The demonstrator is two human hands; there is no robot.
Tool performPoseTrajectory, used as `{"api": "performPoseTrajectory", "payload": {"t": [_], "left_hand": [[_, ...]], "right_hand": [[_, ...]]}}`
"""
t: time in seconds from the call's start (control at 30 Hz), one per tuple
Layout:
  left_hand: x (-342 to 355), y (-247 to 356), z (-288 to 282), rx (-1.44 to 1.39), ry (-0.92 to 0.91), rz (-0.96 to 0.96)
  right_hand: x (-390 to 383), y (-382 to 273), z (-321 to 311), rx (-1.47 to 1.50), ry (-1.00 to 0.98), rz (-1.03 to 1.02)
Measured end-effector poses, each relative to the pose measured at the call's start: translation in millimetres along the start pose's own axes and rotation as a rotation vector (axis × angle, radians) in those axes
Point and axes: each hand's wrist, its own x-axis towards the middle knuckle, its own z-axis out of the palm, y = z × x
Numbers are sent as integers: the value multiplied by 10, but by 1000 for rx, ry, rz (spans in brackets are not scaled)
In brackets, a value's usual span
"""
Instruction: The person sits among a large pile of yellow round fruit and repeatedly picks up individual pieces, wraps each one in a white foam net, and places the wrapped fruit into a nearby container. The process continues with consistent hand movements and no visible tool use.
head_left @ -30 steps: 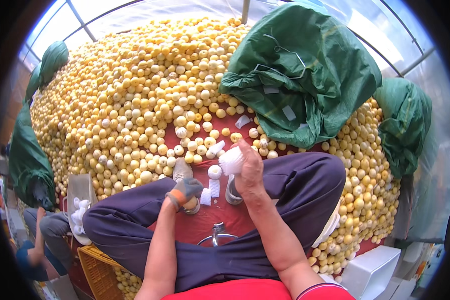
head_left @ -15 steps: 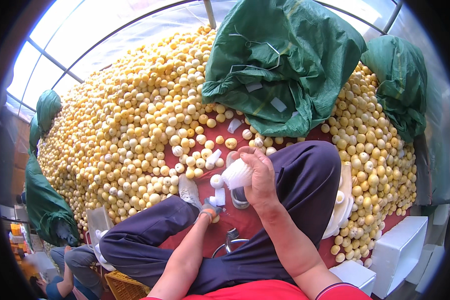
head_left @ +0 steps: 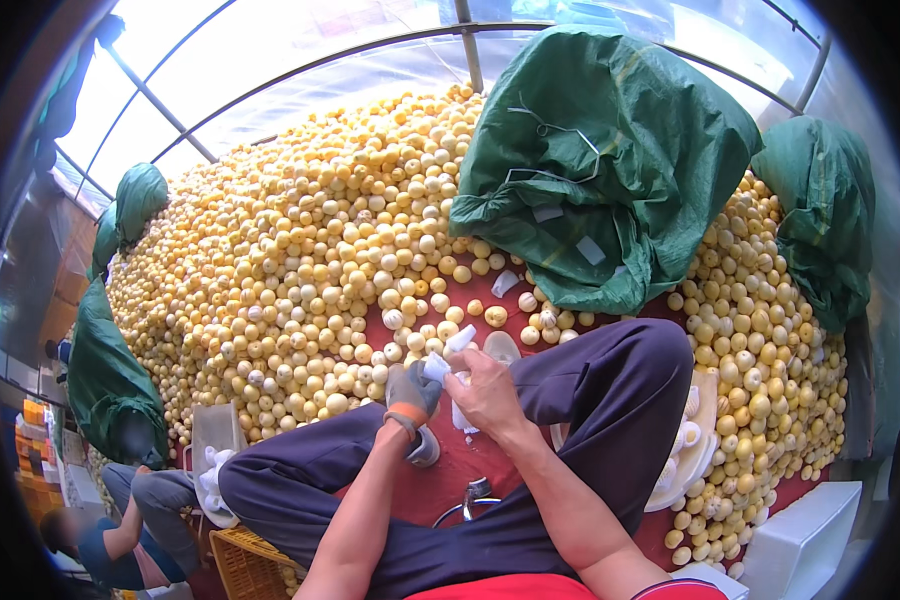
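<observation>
In front of me, between my knees, both hands meet at a white foam net sleeve [head_left: 435,368]. My left hand [head_left: 410,394], in a grey glove with an orange band at the wrist, is closed around its left side. Bare, my right hand [head_left: 485,392] pinches the sleeve from the right, fingers bent. Whether a fruit sits inside the sleeve is hidden by my fingers. Just beyond the hands, another white foam sleeve [head_left: 461,338] shows near the loose fruit. More white foam [head_left: 460,416] is partly visible below my right hand.
A large heap of round pale-yellow fruit [head_left: 300,230] rises ahead and continues on the right. Green sheets [head_left: 610,170] lie over it. White foam boxes [head_left: 805,535] stand at lower right, a yellow basket [head_left: 245,562] at lower left. Another person [head_left: 120,535] sits at far left.
My hands have come together: the right moved down and left with the foam, the left moved up to it. The whole view has shifted, with the heap lower and further right.
</observation>
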Motion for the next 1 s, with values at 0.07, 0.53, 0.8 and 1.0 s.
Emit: {"api": "performPoseTrajectory", "payload": {"t": [0.07, 0.53, 0.8, 1.0], "left_hand": [[-68, 864, -234, -300, -120, -156], [-272, 785, -656, -1623, -251, -592], [-240, 393, -333, -1770, 107, -715], [-187, 554, -421, -1748, 72, -739]], "right_hand": [[-76, 249, -102, -58, 32, 47], [-52, 64, 14, -54, -1, 40], [-88, -23, 219, -75, -83, -51], [-145, 95, 240, -123, -283, -80]]}}
